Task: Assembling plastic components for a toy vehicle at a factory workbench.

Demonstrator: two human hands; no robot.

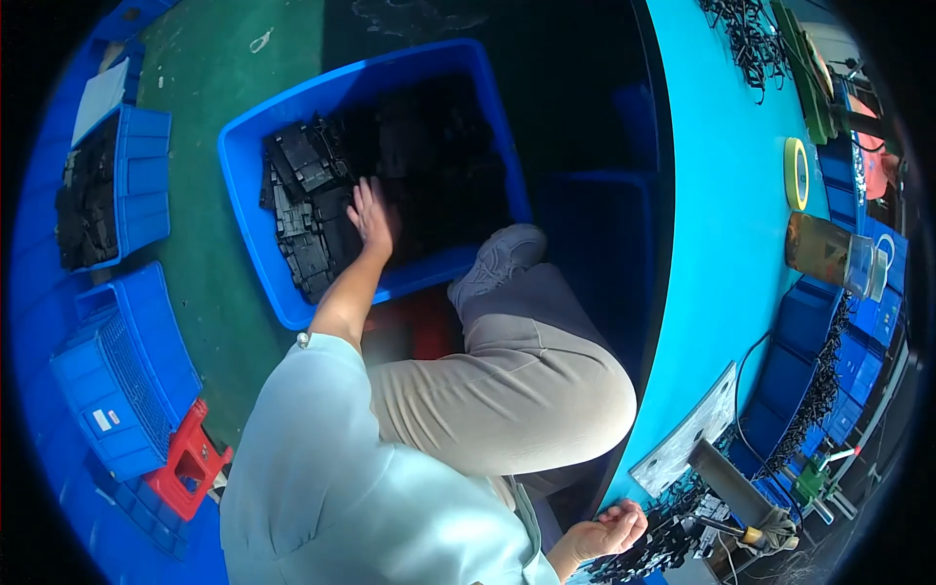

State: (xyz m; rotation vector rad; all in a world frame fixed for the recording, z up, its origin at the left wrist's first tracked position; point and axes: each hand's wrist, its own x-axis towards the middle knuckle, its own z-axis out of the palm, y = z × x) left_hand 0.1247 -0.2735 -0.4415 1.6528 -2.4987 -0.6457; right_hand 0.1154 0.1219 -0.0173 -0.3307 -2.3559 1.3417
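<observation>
A pale blue shirt (390, 517), smooth with soft folds, lies nearest the camera. At far left, a blue plastic crate (146, 185) with ribbed walls holds dark pieces; below it another crate (122, 370), its side a fine grid, bears a small white label (102, 420) whose print is too small to read. A red plastic stool (185, 439) stands just beside it on the green floor (205, 312), which is scuffed.

Next comes a big blue tub (255, 234) with rounded corners. Inside lie the black parts (302, 161), flat, blocky and stepped, stacked unevenly toward its left side; the rest sinks into shadow. The left hand (373, 222) reaches over them, its grip spread, fingers extended and slightly apart; whether they touch the parts I cannot tell. A grey ridged shoe (497, 258) sits against the tub's near edge, below creased beige trousers (497, 400).

Further right, the right hand (606, 533) is at the edge of the turquoise surface (712, 214), fingers curled; I cannot tell whether its grip pinches anything. Small black pieces (673, 531) heap beside it, near a pale metal plate (687, 429) with holes. A yellow tape roll (791, 175) lies farther up.
</observation>
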